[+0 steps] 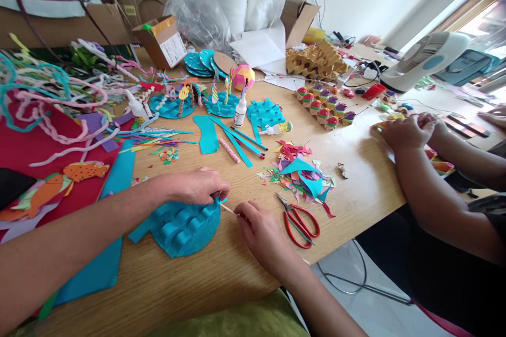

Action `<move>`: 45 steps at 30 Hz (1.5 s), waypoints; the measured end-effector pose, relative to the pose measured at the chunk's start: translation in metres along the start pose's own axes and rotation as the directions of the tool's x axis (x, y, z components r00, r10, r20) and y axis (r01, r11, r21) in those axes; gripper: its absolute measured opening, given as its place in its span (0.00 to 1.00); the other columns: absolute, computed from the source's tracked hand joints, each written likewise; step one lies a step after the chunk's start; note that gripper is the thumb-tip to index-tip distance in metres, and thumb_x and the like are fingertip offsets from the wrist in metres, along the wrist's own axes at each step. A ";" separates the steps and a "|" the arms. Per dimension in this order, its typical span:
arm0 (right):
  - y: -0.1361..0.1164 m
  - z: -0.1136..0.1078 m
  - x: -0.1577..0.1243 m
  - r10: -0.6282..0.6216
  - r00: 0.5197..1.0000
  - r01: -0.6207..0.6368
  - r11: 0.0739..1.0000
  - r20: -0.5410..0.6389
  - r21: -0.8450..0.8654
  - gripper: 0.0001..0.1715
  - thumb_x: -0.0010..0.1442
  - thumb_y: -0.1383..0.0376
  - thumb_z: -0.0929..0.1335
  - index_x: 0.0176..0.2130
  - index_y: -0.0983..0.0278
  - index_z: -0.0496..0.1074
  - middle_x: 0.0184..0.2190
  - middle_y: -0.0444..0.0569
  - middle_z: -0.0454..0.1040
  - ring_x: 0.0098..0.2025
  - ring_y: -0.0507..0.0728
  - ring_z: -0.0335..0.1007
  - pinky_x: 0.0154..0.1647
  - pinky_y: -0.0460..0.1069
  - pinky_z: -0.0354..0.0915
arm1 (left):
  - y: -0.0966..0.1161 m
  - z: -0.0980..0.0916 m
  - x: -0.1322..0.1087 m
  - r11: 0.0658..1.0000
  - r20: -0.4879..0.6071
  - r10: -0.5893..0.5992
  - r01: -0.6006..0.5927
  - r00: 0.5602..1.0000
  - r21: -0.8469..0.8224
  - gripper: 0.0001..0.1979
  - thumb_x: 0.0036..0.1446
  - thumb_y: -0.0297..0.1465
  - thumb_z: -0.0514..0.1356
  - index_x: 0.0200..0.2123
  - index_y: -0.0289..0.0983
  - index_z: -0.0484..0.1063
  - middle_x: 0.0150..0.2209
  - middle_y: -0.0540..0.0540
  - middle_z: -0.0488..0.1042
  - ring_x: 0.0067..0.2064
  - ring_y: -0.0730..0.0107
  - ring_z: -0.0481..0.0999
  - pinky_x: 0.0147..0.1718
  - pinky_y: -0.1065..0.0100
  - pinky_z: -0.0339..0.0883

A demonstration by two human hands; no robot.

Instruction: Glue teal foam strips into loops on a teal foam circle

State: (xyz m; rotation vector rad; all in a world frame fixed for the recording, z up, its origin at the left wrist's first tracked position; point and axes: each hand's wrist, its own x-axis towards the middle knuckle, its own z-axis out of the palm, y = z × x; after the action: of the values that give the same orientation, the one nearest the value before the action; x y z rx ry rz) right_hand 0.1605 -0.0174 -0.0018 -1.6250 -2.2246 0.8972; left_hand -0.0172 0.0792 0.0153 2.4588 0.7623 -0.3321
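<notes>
A round blue paper disc (185, 234) with rows of looped, wavy strips lies on the table in front of me. My left hand (201, 187) rests over its far edge, fingers closed around the end of a blue paper strip (220, 200). In my right hand (256, 224), pinched between thumb and fingers, is a thin pale stick (229, 209). The stick's far tip meets the strip at my left fingertips; whether it is glued or wrapped there I cannot tell. To the right of my right hand lie red-handled scissors (298, 221).
Paper scraps (302, 168) are heaped beyond the scissors. Glue bottles, including an upright white one (240, 111), stand or lie near finished blue discs (172, 107). Pipe cleaners (90, 84) pile up at left. Another person's hands (407, 131) work at the right.
</notes>
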 end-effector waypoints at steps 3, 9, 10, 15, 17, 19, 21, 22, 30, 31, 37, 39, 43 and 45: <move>-0.003 0.004 0.001 0.011 1.000 -0.011 1.000 0.022 -0.025 0.10 0.58 0.75 0.61 0.35 0.65 0.70 0.33 0.49 0.73 0.35 0.54 0.68 0.33 0.45 0.57 | -0.002 0.002 0.001 1.000 0.001 0.005 -0.005 1.000 0.009 0.09 0.46 0.21 0.57 0.30 0.39 0.71 0.30 0.52 0.74 0.38 0.67 0.69 0.39 0.69 0.58; -0.007 0.006 0.000 0.043 0.998 -0.039 0.996 0.037 -0.083 0.10 0.60 0.74 0.60 0.36 0.66 0.70 0.33 0.49 0.72 0.35 0.53 0.68 0.33 0.44 0.57 | -0.003 0.002 0.000 1.000 0.008 0.000 0.000 1.000 0.019 0.09 0.46 0.22 0.58 0.30 0.40 0.72 0.30 0.52 0.74 0.39 0.67 0.70 0.39 0.69 0.58; -0.007 0.007 0.000 0.055 0.998 -0.051 0.994 0.036 -0.099 0.10 0.60 0.74 0.60 0.36 0.66 0.69 0.33 0.50 0.72 0.35 0.53 0.68 0.33 0.44 0.57 | -0.003 0.002 0.000 1.000 0.010 0.001 -0.001 1.000 0.019 0.09 0.46 0.22 0.58 0.30 0.40 0.72 0.30 0.52 0.74 0.39 0.67 0.69 0.39 0.69 0.58; -0.008 0.012 -0.003 0.080 0.996 -0.074 0.990 0.046 -0.119 0.11 0.60 0.75 0.60 0.37 0.66 0.69 0.35 0.50 0.71 0.36 0.53 0.69 0.34 0.43 0.58 | -0.004 0.002 0.001 1.000 0.019 0.001 -0.001 1.000 0.026 0.07 0.46 0.23 0.59 0.30 0.40 0.71 0.30 0.53 0.74 0.38 0.67 0.69 0.40 0.68 0.57; -0.009 0.014 -0.003 0.082 0.995 -0.075 0.988 0.054 -0.132 0.11 0.60 0.75 0.60 0.37 0.66 0.69 0.35 0.50 0.71 0.35 0.53 0.69 0.33 0.43 0.58 | -0.004 0.003 0.002 1.000 0.020 0.002 -0.002 1.000 0.029 0.07 0.46 0.22 0.59 0.29 0.39 0.71 0.29 0.53 0.74 0.37 0.67 0.69 0.41 0.67 0.56; -0.009 0.015 -0.002 0.082 0.995 -0.074 0.986 0.054 -0.148 0.10 0.60 0.75 0.60 0.37 0.66 0.69 0.35 0.50 0.72 0.35 0.54 0.69 0.33 0.44 0.58 | -0.005 0.004 0.002 0.999 0.018 0.008 -0.008 1.000 0.031 0.07 0.46 0.22 0.58 0.29 0.39 0.70 0.29 0.53 0.74 0.36 0.68 0.69 0.42 0.66 0.55; -0.009 0.016 -0.001 0.084 0.995 -0.075 0.985 0.048 -0.157 0.10 0.60 0.74 0.60 0.37 0.66 0.69 0.35 0.50 0.72 0.35 0.54 0.69 0.32 0.44 0.58 | -0.006 0.006 0.003 0.999 0.012 0.014 -0.015 1.000 0.032 0.06 0.46 0.23 0.58 0.29 0.39 0.70 0.28 0.53 0.74 0.35 0.69 0.69 0.42 0.65 0.55; -0.008 0.016 -0.001 0.086 0.995 -0.077 0.984 0.046 -0.159 0.11 0.60 0.74 0.60 0.37 0.66 0.69 0.35 0.50 0.72 0.35 0.54 0.69 0.32 0.44 0.58 | -0.006 0.007 0.003 0.999 0.009 0.017 -0.018 1.000 0.032 0.06 0.46 0.23 0.58 0.28 0.39 0.70 0.28 0.54 0.74 0.35 0.69 0.69 0.43 0.65 0.55; -0.008 0.019 0.000 0.084 0.995 -0.072 0.977 0.051 -0.202 0.10 0.61 0.73 0.59 0.37 0.65 0.68 0.35 0.49 0.71 0.34 0.53 0.69 0.30 0.44 0.56 | -0.001 0.006 0.002 0.999 0.004 0.003 -0.003 1.000 0.054 0.05 0.46 0.22 0.58 0.26 0.38 0.70 0.26 0.53 0.74 0.34 0.69 0.70 0.47 0.61 0.52; -0.008 0.020 0.000 0.084 0.995 -0.072 0.975 0.050 -0.210 0.10 0.61 0.73 0.59 0.37 0.65 0.68 0.34 0.49 0.71 0.34 0.53 0.69 0.29 0.45 0.56 | 0.000 0.005 0.002 0.998 0.007 0.000 0.000 1.000 0.057 0.05 0.46 0.22 0.58 0.26 0.38 0.70 0.26 0.53 0.74 0.34 0.69 0.70 0.47 0.61 0.52; -0.009 0.019 0.003 0.080 0.996 -0.064 0.963 0.049 -0.261 0.11 0.62 0.71 0.58 0.37 0.64 0.68 0.34 0.48 0.71 0.31 0.52 0.68 0.26 0.45 0.53 | 0.003 0.003 0.003 0.997 0.020 -0.012 0.010 1.000 0.075 0.06 0.46 0.21 0.59 0.26 0.37 0.71 0.27 0.50 0.75 0.36 0.67 0.70 0.47 0.59 0.52; -0.008 0.018 0.004 0.074 0.996 -0.056 0.960 0.055 -0.274 0.12 0.62 0.72 0.58 0.36 0.63 0.68 0.34 0.47 0.71 0.31 0.52 0.68 0.26 0.45 0.52 | 0.003 0.002 0.003 0.997 0.025 -0.012 0.010 1.000 0.080 0.06 0.46 0.21 0.58 0.25 0.37 0.71 0.28 0.50 0.75 0.36 0.66 0.70 0.47 0.59 0.52; -0.008 0.016 0.005 0.066 0.996 -0.044 0.952 0.064 -0.302 0.12 0.60 0.73 0.58 0.36 0.62 0.68 0.33 0.47 0.71 0.30 0.52 0.68 0.24 0.46 0.50 | 0.003 0.001 0.003 0.997 0.035 -0.004 0.001 0.999 0.079 0.06 0.46 0.21 0.58 0.25 0.38 0.71 0.29 0.50 0.75 0.37 0.65 0.70 0.47 0.58 0.52; -0.008 0.015 0.005 0.065 0.995 -0.038 0.946 0.072 -0.323 0.12 0.58 0.74 0.58 0.35 0.62 0.68 0.33 0.47 0.70 0.29 0.52 0.68 0.23 0.46 0.49 | 0.002 0.002 0.003 0.997 0.039 -0.003 0.000 0.999 0.072 0.06 0.46 0.22 0.58 0.25 0.38 0.71 0.29 0.50 0.75 0.37 0.65 0.71 0.48 0.57 0.52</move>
State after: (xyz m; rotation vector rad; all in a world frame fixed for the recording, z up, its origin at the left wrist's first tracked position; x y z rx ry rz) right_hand 0.1440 -0.0192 -0.0094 -1.8202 -2.5018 0.6471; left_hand -0.0136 0.0782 0.0135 2.5117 0.7477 -0.4133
